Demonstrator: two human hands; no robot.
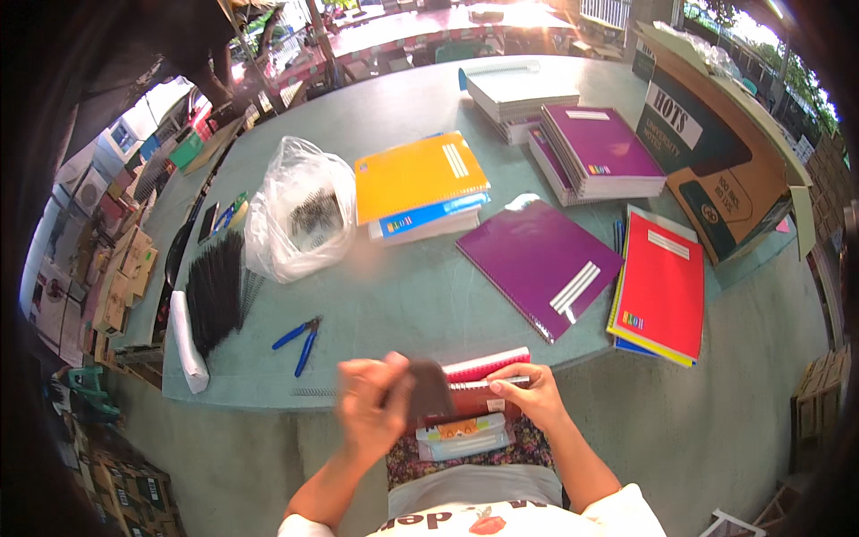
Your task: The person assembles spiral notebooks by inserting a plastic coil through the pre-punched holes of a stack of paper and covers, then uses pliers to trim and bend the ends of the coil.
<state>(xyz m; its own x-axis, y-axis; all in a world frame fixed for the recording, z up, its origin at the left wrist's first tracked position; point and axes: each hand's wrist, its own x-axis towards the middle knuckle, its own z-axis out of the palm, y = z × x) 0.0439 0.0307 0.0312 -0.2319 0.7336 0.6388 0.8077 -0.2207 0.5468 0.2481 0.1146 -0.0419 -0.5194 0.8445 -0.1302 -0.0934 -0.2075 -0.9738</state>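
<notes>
**Notebook work at a grey-green table, open-air room**

Person seated at the near edge of a rounded grey-green table (403,304). Left hand (371,407) is motion-blurred, fingers curled narrow around a dark cover sheet (429,389); exact grip cannot be told. Right hand (532,394) has fingers closed on the edge of a red notebook (483,371) with a white spiral, lying on the lap and touching the table rim. Below both hands, a flowered cloth with a small packet (465,438) on it.

Just beyond the left fingers: loose wire spiral (313,392) on the table edge, then blue-handled pliers (300,340). Farther left of them, a bundle of black spirals (216,291) and a white plastic bag (291,210) holding more spirals.

Beyond the right fingers: purple notebook (537,259) lying flat; right of it, a red notebook stack (660,286). Farther off, orange-over-blue stack (419,183), purple stack (595,148), white stack (519,89), an open cardboard box (716,152) on its side.

Floor is bare concrete; cartons piled at far left; bright daylight, more tables behind.
</notes>
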